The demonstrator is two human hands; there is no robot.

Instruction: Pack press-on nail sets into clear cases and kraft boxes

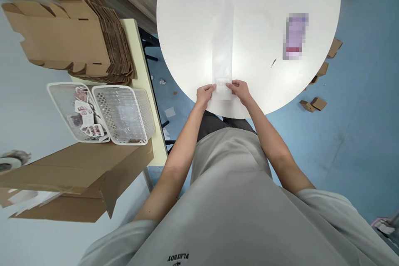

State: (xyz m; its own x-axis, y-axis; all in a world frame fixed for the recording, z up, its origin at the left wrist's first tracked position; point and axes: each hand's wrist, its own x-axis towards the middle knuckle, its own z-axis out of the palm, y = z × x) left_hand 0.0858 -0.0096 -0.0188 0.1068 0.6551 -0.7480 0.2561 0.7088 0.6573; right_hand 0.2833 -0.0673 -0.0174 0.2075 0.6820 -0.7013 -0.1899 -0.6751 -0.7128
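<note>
A long clear plastic sleeve lies flat on the round white table, running away from me. Its near end holds a small pale flat item at the table's front edge. My left hand pinches the sleeve's near left corner, fingers curled. My right hand pinches the near right corner in the same way. Both forearms reach forward from my grey shirt.
A blurred purple object lies on the table's right side. To my left a side table carries stacked flat cardboard boxes, two white mesh baskets with small packets, and a large carton. Cardboard scraps litter the blue floor.
</note>
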